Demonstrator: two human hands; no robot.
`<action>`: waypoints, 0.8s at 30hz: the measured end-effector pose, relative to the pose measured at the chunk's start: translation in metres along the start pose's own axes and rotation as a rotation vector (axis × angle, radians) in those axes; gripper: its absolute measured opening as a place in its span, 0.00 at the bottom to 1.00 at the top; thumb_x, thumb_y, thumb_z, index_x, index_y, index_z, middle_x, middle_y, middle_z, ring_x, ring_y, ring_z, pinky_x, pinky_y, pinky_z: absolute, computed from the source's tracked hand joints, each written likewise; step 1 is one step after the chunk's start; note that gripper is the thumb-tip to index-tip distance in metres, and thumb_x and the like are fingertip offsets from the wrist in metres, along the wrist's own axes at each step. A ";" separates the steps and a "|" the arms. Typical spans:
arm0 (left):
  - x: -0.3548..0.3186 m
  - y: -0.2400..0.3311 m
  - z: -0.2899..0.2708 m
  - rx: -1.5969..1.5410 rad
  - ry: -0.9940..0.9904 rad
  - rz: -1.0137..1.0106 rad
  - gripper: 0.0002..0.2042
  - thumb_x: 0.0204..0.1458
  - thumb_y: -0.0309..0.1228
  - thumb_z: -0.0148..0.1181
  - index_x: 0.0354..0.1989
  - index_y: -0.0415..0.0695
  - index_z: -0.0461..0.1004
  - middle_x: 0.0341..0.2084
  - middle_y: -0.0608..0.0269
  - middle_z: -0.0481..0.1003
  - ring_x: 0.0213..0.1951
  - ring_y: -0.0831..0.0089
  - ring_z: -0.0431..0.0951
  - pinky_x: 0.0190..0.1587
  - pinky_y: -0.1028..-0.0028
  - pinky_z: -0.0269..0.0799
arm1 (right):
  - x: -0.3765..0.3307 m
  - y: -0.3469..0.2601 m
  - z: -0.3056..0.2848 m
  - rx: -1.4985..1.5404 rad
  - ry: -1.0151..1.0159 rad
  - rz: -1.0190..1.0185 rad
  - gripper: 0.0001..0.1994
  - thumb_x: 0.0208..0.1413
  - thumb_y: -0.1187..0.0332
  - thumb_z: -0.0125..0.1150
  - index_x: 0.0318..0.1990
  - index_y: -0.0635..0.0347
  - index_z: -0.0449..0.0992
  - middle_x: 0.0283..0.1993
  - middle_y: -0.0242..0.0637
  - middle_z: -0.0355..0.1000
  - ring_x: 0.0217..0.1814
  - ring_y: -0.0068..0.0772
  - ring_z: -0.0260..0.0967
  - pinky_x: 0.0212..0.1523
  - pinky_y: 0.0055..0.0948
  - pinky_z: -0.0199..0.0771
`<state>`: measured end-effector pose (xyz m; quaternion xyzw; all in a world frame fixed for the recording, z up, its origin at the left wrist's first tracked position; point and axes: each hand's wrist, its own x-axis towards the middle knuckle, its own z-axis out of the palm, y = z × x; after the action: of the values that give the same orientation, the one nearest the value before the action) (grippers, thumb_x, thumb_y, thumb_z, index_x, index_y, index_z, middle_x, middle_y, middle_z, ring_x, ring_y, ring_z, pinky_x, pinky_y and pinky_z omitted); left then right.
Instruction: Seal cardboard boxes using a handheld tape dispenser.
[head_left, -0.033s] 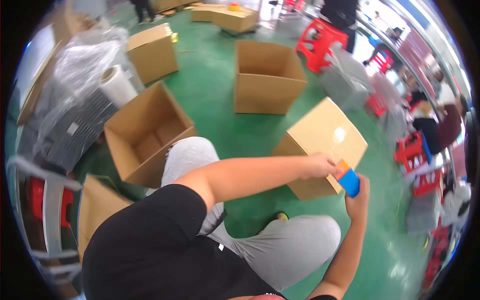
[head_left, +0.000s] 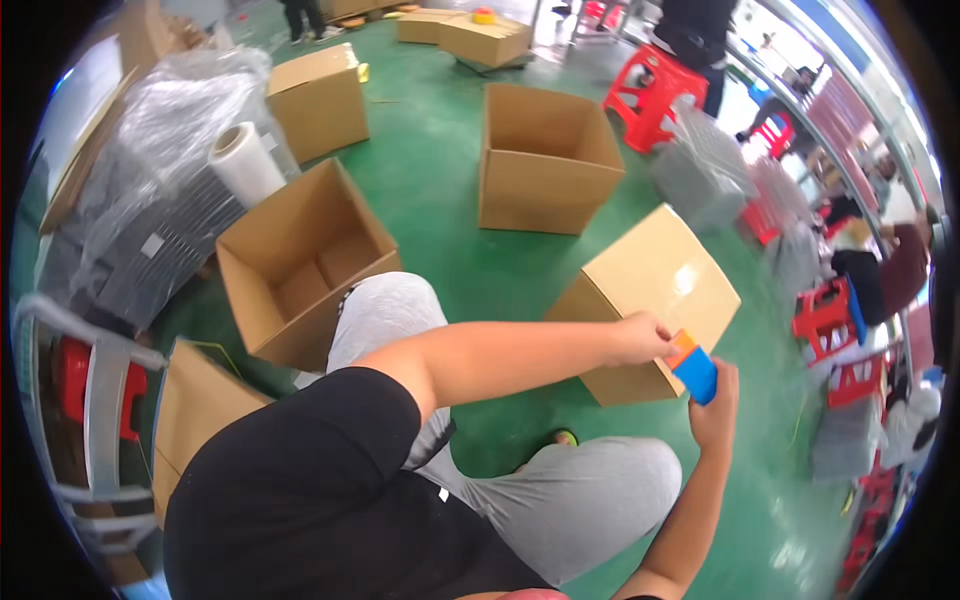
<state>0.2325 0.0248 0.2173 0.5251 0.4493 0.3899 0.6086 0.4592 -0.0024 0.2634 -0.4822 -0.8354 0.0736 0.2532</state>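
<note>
A small blue-and-orange object (head_left: 694,372) is held between my two hands, in front of the closed cardboard box (head_left: 645,280) at the right. My right hand (head_left: 715,405) is closed around its blue end. At the orange end, the fingers of my left hand (head_left: 642,340) are pinched together; whether they grip the orange part or something thin beside it is too small to tell. The box top carries a shiny glare. My left forearm reaches across in front of the box's near side.
Two open cardboard boxes (head_left: 305,265) (head_left: 550,175) stand left and ahead on the green floor. A closed box (head_left: 318,105) and a white film roll (head_left: 246,165) are at the far left, beside plastic-wrapped grey goods (head_left: 165,215). Red stools (head_left: 655,95) and people line the right.
The whole view has shifted slightly, so the boxes appear a little lower and further right. Both hands keep their hold at the blue-and-orange object, which is turned slightly.
</note>
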 end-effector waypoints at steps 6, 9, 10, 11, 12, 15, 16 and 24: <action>-0.017 -0.031 -0.018 -0.079 0.197 0.039 0.11 0.50 0.33 0.67 0.34 0.36 0.81 0.31 0.58 0.80 0.34 0.72 0.79 0.38 0.70 0.74 | 0.013 -0.028 0.024 -0.040 -0.097 0.029 0.27 0.38 0.84 0.59 0.52 0.62 0.68 0.46 0.49 0.66 0.50 0.57 0.67 0.50 0.44 0.70; -0.017 -0.025 -0.017 -0.216 0.170 -0.013 0.10 0.52 0.32 0.66 0.34 0.37 0.80 0.32 0.60 0.80 0.34 0.75 0.78 0.37 0.73 0.74 | 0.016 -0.030 0.021 -0.032 -0.129 0.086 0.29 0.37 0.83 0.62 0.54 0.61 0.67 0.47 0.49 0.67 0.51 0.57 0.67 0.51 0.43 0.70; -0.016 -0.023 -0.016 -0.308 0.142 -0.071 0.10 0.54 0.33 0.66 0.35 0.37 0.79 0.34 0.61 0.79 0.35 0.77 0.77 0.38 0.74 0.73 | 0.016 -0.030 0.019 -0.019 -0.139 0.112 0.31 0.37 0.82 0.64 0.55 0.60 0.67 0.48 0.49 0.68 0.52 0.56 0.67 0.51 0.43 0.70; -0.017 -0.023 -0.015 -0.310 0.147 -0.071 0.10 0.54 0.33 0.66 0.35 0.37 0.79 0.34 0.61 0.79 0.35 0.77 0.77 0.38 0.74 0.73 | 0.015 -0.026 0.019 -0.018 -0.142 0.107 0.31 0.37 0.82 0.64 0.55 0.60 0.67 0.48 0.49 0.68 0.52 0.56 0.67 0.51 0.43 0.70; -0.015 -0.024 -0.014 -0.391 0.146 -0.097 0.09 0.54 0.33 0.66 0.34 0.38 0.79 0.32 0.62 0.79 0.34 0.77 0.76 0.37 0.75 0.73 | 0.016 -0.020 0.018 0.010 -0.156 0.110 0.33 0.36 0.81 0.66 0.56 0.60 0.66 0.50 0.49 0.68 0.53 0.56 0.67 0.52 0.43 0.70; -0.005 -0.035 -0.010 -0.491 0.206 -0.116 0.07 0.53 0.32 0.65 0.32 0.40 0.79 0.30 0.63 0.79 0.32 0.77 0.76 0.36 0.75 0.73 | 0.009 -0.012 0.022 -0.005 -0.155 0.072 0.35 0.35 0.80 0.68 0.57 0.59 0.66 0.52 0.48 0.69 0.55 0.56 0.66 0.54 0.43 0.68; -0.002 -0.044 -0.010 -0.509 0.274 -0.108 0.06 0.52 0.30 0.65 0.31 0.40 0.79 0.29 0.63 0.79 0.32 0.77 0.76 0.37 0.75 0.73 | 0.007 -0.012 0.025 -0.045 -0.139 0.028 0.35 0.36 0.78 0.68 0.58 0.59 0.66 0.52 0.48 0.69 0.55 0.55 0.66 0.55 0.44 0.67; -0.007 -0.028 -0.153 0.442 0.681 0.027 0.08 0.47 0.34 0.62 0.28 0.42 0.82 0.29 0.50 0.81 0.33 0.58 0.82 0.37 0.62 0.76 | -0.029 0.025 -0.023 -0.230 -0.163 0.125 0.31 0.36 0.74 0.69 0.55 0.59 0.70 0.52 0.43 0.72 0.49 0.53 0.65 0.55 0.43 0.67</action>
<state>0.0845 0.0586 0.1840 0.4900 0.6912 0.4434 0.2925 0.5016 -0.0168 0.2642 -0.5513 -0.8246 0.0320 0.1228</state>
